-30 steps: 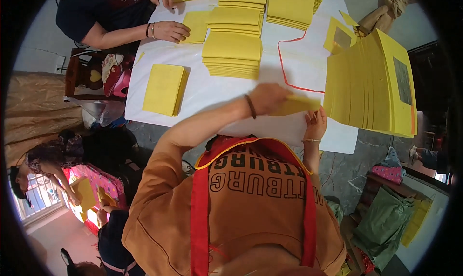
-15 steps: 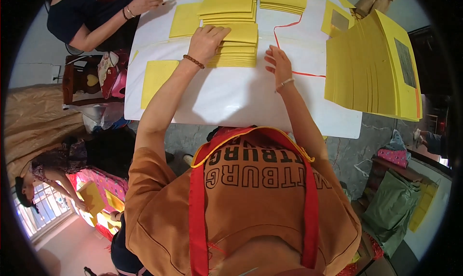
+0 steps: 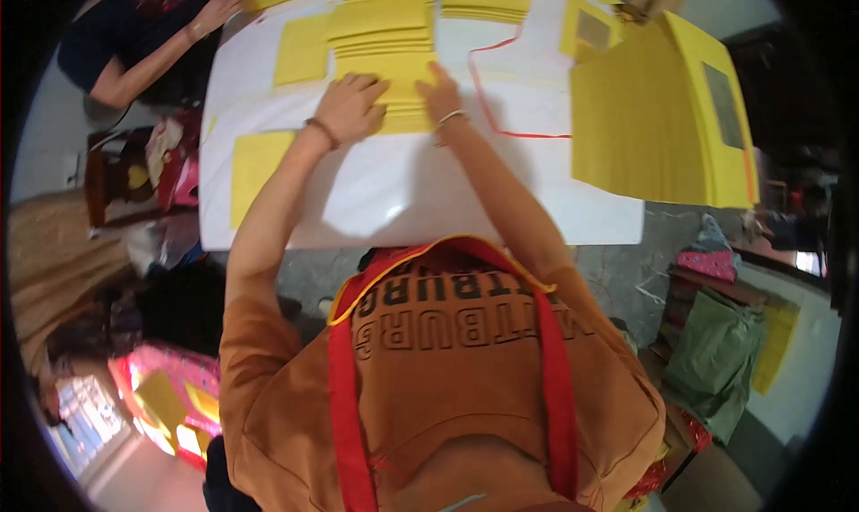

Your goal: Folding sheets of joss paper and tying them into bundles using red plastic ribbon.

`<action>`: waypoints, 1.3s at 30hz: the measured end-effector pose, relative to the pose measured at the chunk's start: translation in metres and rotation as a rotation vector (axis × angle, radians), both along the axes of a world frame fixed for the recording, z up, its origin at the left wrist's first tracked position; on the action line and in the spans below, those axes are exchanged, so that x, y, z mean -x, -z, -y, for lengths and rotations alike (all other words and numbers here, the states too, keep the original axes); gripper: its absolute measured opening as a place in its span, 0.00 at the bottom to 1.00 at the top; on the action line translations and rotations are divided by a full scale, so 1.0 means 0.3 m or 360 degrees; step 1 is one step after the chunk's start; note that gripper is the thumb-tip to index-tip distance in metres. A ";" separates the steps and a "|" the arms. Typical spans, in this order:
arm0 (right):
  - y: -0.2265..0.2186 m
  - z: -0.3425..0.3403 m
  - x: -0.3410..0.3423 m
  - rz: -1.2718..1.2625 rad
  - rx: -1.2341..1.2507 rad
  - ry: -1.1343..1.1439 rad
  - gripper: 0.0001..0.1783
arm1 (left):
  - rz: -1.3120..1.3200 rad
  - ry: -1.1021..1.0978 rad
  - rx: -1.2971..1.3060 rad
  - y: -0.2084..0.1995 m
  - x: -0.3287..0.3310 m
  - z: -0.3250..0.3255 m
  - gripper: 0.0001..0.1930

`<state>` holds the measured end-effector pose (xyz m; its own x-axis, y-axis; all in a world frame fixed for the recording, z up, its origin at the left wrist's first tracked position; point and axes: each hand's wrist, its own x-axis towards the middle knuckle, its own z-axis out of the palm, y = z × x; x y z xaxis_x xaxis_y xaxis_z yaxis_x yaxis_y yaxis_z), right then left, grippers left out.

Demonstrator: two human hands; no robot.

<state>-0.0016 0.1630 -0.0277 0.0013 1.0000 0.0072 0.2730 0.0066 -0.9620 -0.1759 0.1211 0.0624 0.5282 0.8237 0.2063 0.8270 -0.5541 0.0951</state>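
A stack of yellow paper folders [image 3: 403, 69] lies on the white-covered table in front of me, its layers stepped toward me. My left hand [image 3: 352, 109] rests at the stack's left side, thumb and fingers apart, fingertips on the paper. At the right edge is my right hand [image 3: 440, 98], its fingers spread and the tips touching or very close to the folders. Both hands look slightly blurred. Just beyond stands another yellow stack [image 3: 380, 20].
Flat yellow pieces [image 3: 259, 167] lie to the left. On the right stands a large fanned yellow bundle [image 3: 640, 118], with a red ribbon [image 3: 483, 105] running from it across the white table [image 3: 537, 208]. A co-worker's hand [image 3: 219, 11] is at the far left beside more yellow paper.
My right hand has moved left to the stack's right edge. My left hand has slid down along the left side. The whole view has shifted somewhat.
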 end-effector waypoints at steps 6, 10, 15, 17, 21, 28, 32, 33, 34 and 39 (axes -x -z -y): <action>-0.058 0.050 0.032 -0.0027 0.0275 0.0003 0.34 | 0.1268 -0.0937 0.0611 0.089 0.120 -0.080 0.26; 0.011 0.039 0.026 -0.0268 0.0139 0.0010 0.36 | 0.2065 -0.1057 0.1447 0.129 0.089 -0.016 0.27; 0.072 0.027 0.041 -0.0438 0.0445 0.0114 0.37 | 0.2061 -0.1016 0.1438 0.148 0.093 -0.011 0.29; 0.013 0.038 0.019 -0.0633 0.0607 -0.0159 0.37 | 0.2029 -0.1186 0.1425 0.166 0.108 -0.004 0.29; -0.058 0.094 -0.011 -0.0881 0.0501 -0.0172 0.32 | 0.1975 -0.1469 0.1450 0.130 0.099 -0.013 0.32; -0.080 0.138 -0.037 -0.0871 0.0430 -0.0175 0.31 | 0.2496 -0.0811 0.2008 0.111 0.095 0.033 0.29; -0.081 0.154 -0.056 -0.0820 0.0417 -0.0300 0.32 | 0.2552 -0.0675 0.1730 0.118 0.074 0.058 0.28; -0.080 0.160 -0.059 -0.0868 0.0384 -0.0336 0.32 | 0.2551 -0.0680 0.1722 0.127 0.073 0.061 0.28; -0.080 0.165 -0.061 -0.0872 0.0384 -0.0343 0.32 | 0.2525 -0.0693 0.1607 0.142 0.072 0.064 0.28; -0.037 0.183 -0.094 -0.1062 0.0302 -0.0405 0.46 | 0.2612 -0.0737 0.1383 0.164 0.050 0.104 0.39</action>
<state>0.0266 0.1081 -0.0168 -0.2871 0.9539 -0.0871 -0.3584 -0.1913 -0.9138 -0.1910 0.0901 0.0133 0.0118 0.9585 -0.2847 -0.3031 0.2747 0.9125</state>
